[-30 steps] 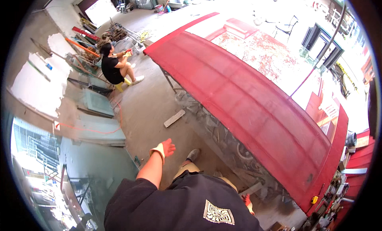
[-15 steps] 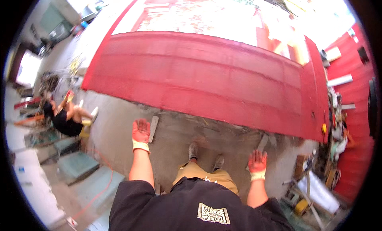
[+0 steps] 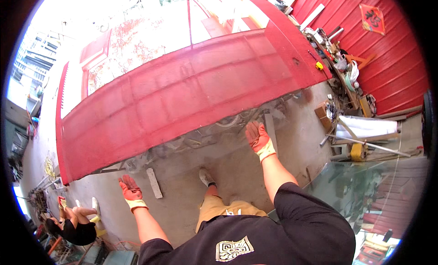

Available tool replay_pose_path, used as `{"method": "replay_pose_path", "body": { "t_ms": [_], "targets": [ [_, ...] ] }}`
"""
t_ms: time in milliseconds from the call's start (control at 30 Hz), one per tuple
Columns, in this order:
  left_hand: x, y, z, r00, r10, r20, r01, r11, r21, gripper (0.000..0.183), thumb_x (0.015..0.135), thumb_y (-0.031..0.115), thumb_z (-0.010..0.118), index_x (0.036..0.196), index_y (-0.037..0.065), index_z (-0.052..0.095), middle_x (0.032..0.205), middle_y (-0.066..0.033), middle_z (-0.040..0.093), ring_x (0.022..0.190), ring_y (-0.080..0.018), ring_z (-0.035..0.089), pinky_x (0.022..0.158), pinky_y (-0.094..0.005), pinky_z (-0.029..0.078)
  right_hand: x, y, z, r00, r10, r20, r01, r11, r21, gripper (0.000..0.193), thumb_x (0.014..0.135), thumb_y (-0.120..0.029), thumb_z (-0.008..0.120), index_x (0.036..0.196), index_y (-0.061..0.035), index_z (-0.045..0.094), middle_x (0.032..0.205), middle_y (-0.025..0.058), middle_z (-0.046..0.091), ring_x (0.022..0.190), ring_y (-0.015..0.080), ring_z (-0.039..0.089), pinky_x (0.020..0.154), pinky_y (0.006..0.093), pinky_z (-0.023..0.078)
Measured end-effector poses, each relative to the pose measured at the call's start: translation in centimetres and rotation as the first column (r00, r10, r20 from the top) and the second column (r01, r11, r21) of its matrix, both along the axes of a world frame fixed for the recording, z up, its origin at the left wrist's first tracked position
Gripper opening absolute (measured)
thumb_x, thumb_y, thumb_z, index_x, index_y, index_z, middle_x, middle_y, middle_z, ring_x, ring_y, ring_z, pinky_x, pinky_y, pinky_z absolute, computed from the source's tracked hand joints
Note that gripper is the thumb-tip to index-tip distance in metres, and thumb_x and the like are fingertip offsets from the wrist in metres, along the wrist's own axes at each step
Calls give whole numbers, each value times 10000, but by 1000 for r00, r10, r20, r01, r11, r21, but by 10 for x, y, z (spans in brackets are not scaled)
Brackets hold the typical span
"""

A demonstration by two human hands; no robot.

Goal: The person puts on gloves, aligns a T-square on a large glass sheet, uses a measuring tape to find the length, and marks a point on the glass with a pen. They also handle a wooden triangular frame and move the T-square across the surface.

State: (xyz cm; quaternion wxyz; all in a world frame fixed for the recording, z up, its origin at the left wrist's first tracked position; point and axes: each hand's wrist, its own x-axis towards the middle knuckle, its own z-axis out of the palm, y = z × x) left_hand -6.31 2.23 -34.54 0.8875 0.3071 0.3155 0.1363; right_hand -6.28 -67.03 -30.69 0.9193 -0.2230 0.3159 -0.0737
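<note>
Both my hands wear work gloves with red palms and pale yellow cuffs, and neither holds anything. My left hand (image 3: pixel 130 188) is palm up with its fingers apart, left of a pale flat strip (image 3: pixel 154 183) lying on the floor. My right hand (image 3: pixel 258 135) is also palm up and open, near a grey board (image 3: pixel 271 132) that slants out from under a table. In front of me stretches the wide table with a glossy red surface (image 3: pixel 182 89); both hands are apart from its near edge.
A yellow tape measure (image 3: pixel 319 65) sits at the table's right end. Beyond it are a cluttered shelf (image 3: pixel 349 89) and a red corrugated wall (image 3: pixel 397 59). Glass sheets (image 3: pixel 360 192) stand at my right. A person (image 3: pixel 75 226) sits low at the left, wearing gloves too.
My view has swung to the right, so the table looks tilted and the glass sheets have come into sight. Both hands stay open and empty; the right one now appears higher.
</note>
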Motion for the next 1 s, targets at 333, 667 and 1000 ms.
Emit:
{"method": "replay_pose_path", "body": {
  "t_ms": [333,667,1000],
  "targets": [
    [-35,-21,36,1000,7,17,-7,999,39,537,1098,351,508,1582,144,404,1629,-95,437,1507,-222,409,1254,-370,354,-32,-12,28,995,78,54,-73,993,-94,585,1096,-421,503,1571,-92,411,1603,107,473,1449,246,493,1091,374,530],
    [-159,-12,25,997,4,-75,3,996,91,577,1097,379,509,1599,129,375,1647,-58,415,1508,-196,404,1240,-355,373,-162,-16,12,997,67,44,-69,997,37,581,1084,-410,532,1568,-111,413,1615,91,456,1422,257,518,1133,426,504],
    [-299,-6,29,941,114,-319,-126,992,-18,504,1084,386,531,1526,145,500,1562,-31,534,1429,-164,511,1156,-363,483,-320,-26,1,994,111,17,-111,993,36,604,1058,-432,580,1553,-123,427,1607,76,471,1429,249,512,1117,432,514]
  ]
}}
